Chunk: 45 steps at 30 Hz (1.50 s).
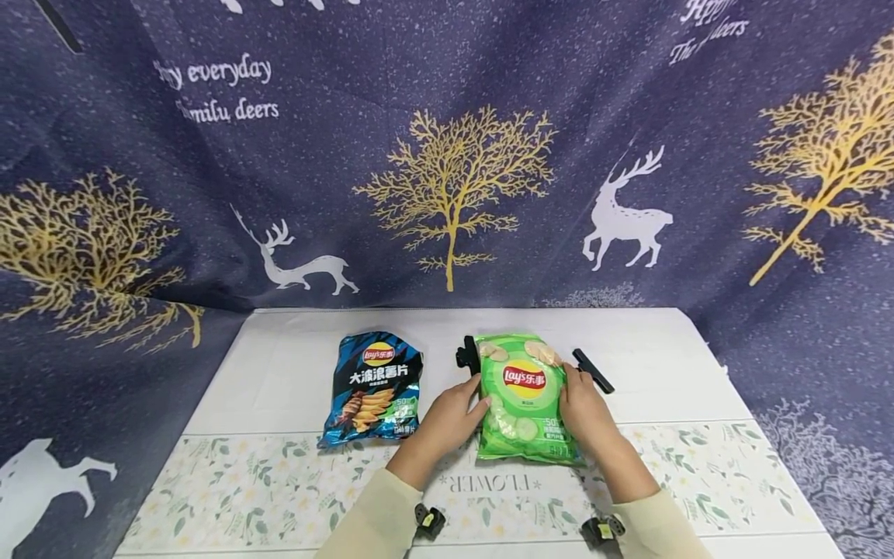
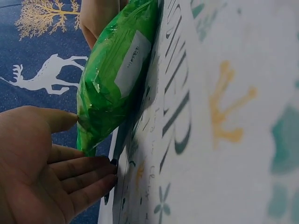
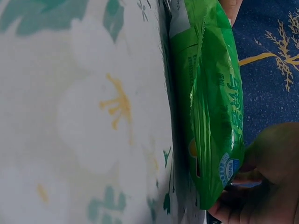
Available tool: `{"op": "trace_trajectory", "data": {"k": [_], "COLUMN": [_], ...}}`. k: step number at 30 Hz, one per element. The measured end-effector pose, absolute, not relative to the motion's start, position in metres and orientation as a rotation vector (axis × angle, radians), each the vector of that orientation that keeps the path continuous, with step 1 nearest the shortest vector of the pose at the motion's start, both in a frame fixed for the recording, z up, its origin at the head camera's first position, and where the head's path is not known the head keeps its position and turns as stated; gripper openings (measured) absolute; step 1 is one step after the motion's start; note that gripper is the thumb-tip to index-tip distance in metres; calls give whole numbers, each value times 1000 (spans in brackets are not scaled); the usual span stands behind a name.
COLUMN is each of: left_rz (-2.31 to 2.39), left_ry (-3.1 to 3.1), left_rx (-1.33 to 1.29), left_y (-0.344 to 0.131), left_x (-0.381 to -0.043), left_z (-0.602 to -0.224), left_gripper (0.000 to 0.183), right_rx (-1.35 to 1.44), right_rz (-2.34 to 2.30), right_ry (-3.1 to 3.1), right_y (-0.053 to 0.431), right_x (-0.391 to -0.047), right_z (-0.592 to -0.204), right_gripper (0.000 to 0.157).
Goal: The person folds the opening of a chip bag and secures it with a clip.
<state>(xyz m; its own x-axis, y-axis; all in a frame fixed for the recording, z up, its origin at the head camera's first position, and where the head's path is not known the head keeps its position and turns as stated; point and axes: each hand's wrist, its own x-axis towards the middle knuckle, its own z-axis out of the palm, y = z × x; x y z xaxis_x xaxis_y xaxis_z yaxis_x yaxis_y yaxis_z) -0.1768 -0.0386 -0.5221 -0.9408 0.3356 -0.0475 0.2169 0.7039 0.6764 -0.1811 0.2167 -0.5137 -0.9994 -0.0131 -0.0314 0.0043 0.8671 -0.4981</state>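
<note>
A green Lay's chip bag (image 1: 520,427) lies face up on the table, its printed front towards me. At its left edge my left hand (image 1: 454,415) holds it, thumb on the upper side and fingers along the underside in the left wrist view. The right hand (image 1: 587,407) grips the opposite edge; in the right wrist view its thumb and fingers (image 3: 247,177) close about the bag's side, partly in shadow. A black clip (image 1: 468,355) lies by the bag's upper left corner, partly covered. Another long black clip (image 1: 592,370) rests just beyond the right hand.
To the left a blue and black Lay's chip bag (image 1: 377,388) lies on the white table (image 1: 279,388), apart from the left hand. A floral band with lettering crosses the table nearer me. Behind stands a dark blue cloth (image 1: 454,62) with deer and trees.
</note>
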Motion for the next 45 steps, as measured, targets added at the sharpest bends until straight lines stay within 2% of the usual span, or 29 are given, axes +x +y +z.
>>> {"op": "trace_trajectory", "data": {"k": [16,45], "left_rz": [1254,1251], "left_ry": [2613,2627], "left_rx": [454,433], "left_y": [-37,-37], "left_x": [-176,-173], "left_z": [-519,-514], "left_gripper": [63,63], "right_rx": [-29,47], "right_rz": [-820,-961], "right_ry": [3022,2987], "right_y": [219,221], "right_x": [-182,-183], "right_z": [-510,-509], "right_gripper": [51,51]}}
